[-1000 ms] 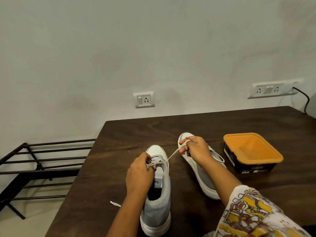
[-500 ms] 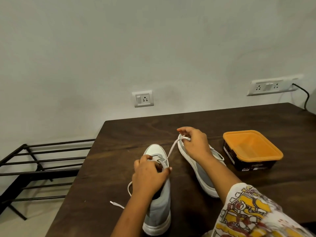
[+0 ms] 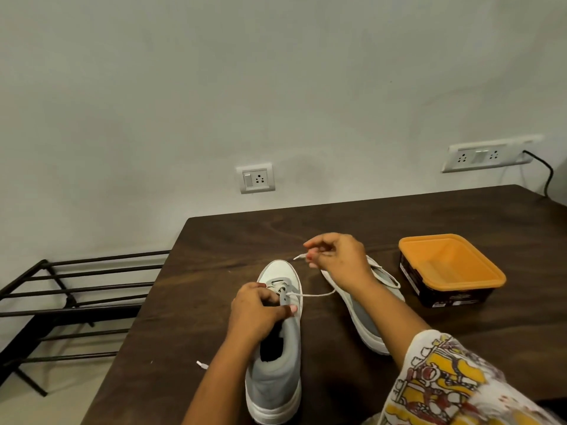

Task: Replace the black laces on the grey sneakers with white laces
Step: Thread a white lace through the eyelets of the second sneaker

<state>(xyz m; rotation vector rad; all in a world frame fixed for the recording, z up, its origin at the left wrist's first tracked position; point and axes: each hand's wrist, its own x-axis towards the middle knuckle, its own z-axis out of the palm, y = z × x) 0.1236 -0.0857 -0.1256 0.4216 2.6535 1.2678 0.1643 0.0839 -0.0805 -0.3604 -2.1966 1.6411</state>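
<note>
Centre frame: left hand (image 3: 257, 314) grips the eyelet area of the near grey sneaker (image 3: 276, 378). The right hand (image 3: 337, 259), up and right, pinches the white lace (image 3: 316, 295) by its tip. Second sneaker (image 3: 365, 317) sits under that forearm. Dark wooden table (image 3: 337, 228), orange tub (image 3: 451, 265) at right, black rack (image 3: 76, 289) at left.

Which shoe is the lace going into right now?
The sneaker under the left hand: the white lace runs from its eyelets to the right hand. The other sneaker lies farther right.
</note>
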